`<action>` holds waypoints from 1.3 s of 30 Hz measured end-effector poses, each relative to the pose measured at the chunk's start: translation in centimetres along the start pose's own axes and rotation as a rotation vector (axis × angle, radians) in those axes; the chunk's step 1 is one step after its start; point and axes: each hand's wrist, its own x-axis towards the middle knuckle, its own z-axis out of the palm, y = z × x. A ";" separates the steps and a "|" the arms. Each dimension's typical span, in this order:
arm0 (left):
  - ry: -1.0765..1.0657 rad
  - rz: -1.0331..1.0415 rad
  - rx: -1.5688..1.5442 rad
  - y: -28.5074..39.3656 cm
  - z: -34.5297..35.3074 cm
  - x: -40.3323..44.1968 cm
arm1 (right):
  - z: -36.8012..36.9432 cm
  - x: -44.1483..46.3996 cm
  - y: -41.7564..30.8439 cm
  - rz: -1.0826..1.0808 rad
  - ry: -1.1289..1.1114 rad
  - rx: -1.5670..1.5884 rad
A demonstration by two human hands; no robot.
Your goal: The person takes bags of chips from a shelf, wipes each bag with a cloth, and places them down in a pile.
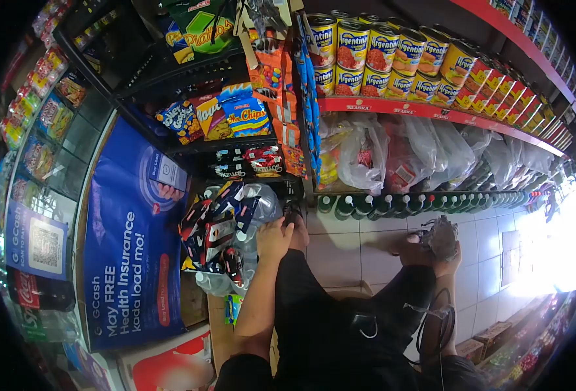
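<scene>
My left hand (pixel 275 238) is down beside my left knee and lower leg. Its fingers look loosely extended, and nothing shows in them. Just left of it are clear plastic bottles (pixel 260 201) and a heap of dark snack packets (pixel 215 229). My right hand (pixel 450 263), by my right knee, is closed around a crumpled grey rag (pixel 441 238). The rag bunches up above the fingers and hides part of them. A dark cable (pixel 454 319) hangs along my right forearm.
Ahead, a red-edged shelf (pixel 372 104) bears stacked Argentina cans (pixel 384 52), with plastic bags (pixel 431 153) and a row of dark bottles (pixel 379 206) below. A snack rack (pixel 190 144) and blue GCash poster (pixel 131 260) stand left. Cardboard boxes (pixel 493 333) sit at right on the tiles.
</scene>
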 end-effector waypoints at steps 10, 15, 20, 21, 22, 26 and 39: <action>0.025 0.010 0.025 0.2 -0.2 -0.2 | 0.9 0.2 -0.7 0.154 0.225 0.471; -0.004 0.007 0.013 -0.2 0.2 -0.1 | 1.6 -0.2 -1.1 0.158 0.275 0.491; -0.013 -0.003 0.049 0.1 -0.1 -0.2 | 0.1 0.1 -0.7 0.183 0.244 0.532; -0.007 -0.004 0.066 0.3 -0.3 -0.2 | -2.3 0.6 -0.2 0.202 0.143 0.628; -0.008 -0.005 0.058 0.2 -0.3 -0.3 | -3.0 0.7 0.1 0.203 0.101 0.646; -0.006 -0.006 0.038 -0.1 0.0 -0.3 | -5.9 1.3 1.4 0.105 0.034 0.355; 0.051 0.024 0.032 -0.1 0.2 -0.5 | 1.2 -0.7 -0.8 0.074 -0.027 0.485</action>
